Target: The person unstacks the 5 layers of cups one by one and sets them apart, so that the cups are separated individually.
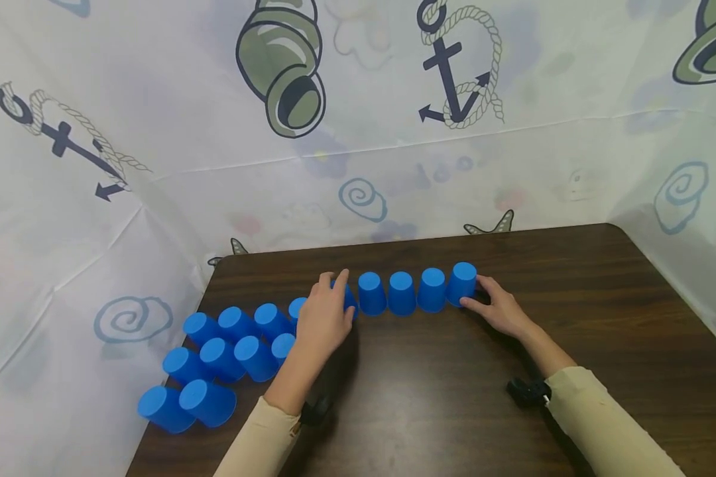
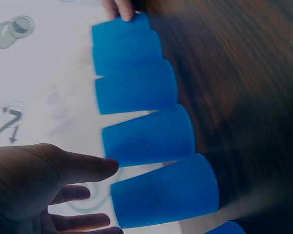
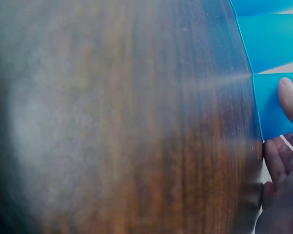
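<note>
Blue cups stand upside down in a row along the far part of the table. My right hand [image 1: 501, 308] holds the rightmost cup [image 1: 462, 283], thumb on its near side and fingers beyond its right side. In the right wrist view the thumb [image 3: 288, 95] lies over that cup. At the row's left end, my left hand [image 1: 324, 317] reaches over the leftmost cup [image 1: 351, 303] and partly hides it. The left wrist view shows that hand's fingers fairly straight and spread, with the thumb [image 2: 90, 167] at the edge of a neighbouring cup [image 2: 151, 136].
To the left, several more upside-down blue cups [image 1: 221, 358] stand in staggered rows, some behind my left forearm. The dark wooden table [image 1: 423, 397] extends to the front and right. A patterned white cloth [image 1: 262, 192] hangs behind and beside it.
</note>
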`<state>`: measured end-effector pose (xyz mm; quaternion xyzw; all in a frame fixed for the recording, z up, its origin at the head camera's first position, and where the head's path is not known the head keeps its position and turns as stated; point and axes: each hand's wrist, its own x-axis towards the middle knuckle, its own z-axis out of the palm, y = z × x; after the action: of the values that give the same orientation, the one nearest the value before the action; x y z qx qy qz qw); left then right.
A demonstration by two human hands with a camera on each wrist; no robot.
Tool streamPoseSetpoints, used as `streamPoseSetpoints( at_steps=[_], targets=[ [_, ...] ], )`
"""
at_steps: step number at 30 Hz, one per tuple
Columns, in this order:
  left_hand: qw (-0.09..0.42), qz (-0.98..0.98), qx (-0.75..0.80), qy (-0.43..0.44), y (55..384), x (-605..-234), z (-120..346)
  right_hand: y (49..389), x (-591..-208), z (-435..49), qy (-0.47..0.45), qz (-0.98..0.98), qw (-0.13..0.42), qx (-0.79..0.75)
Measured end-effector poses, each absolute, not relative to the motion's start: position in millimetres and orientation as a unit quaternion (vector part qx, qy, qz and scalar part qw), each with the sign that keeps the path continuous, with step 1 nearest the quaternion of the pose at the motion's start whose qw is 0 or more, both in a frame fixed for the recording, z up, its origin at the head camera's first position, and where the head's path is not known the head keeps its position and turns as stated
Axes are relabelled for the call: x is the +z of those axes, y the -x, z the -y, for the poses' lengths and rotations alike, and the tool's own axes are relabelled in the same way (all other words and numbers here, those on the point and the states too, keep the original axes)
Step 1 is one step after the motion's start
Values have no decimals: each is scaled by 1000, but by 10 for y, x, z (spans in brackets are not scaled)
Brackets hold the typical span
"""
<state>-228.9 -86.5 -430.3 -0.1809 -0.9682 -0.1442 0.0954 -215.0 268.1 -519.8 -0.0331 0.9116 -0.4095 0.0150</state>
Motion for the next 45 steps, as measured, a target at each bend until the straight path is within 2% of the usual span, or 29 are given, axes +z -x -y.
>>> streamPoseSetpoints(
  at_steps=[9, 18, 24, 31, 35, 40, 45],
  targets=[
    [89, 965, -166, 185, 2419, -4386, 829, 2159, -5208, -2701, 35, -911, 12, -411],
    [86, 961, -175, 194, 2366, -4368, 848, 2167, -5216, -2689, 30, -911, 14, -411],
    [77, 951, -235, 184, 1987, -4093, 1026, 2170, -5224, -2678, 28, -911, 14, -411],
    [86, 952, -243, 165, 1430, -3803, 1541, 2167, -5214, -2682, 32, -911, 12, -411],
    [54, 970, -214, 106, 1154, -3714, 1892, 2164, -5207, -2675, 33, -911, 15, -411],
    [-3, 986, -162, 25, 969, -3781, 2287, 2166, -5209, -2681, 31, -912, 14, -409],
    [23, 988, -152, -23, 948, -3993, 2446, 2171, -5214, -2692, 29, -913, 15, -406]
  ],
)
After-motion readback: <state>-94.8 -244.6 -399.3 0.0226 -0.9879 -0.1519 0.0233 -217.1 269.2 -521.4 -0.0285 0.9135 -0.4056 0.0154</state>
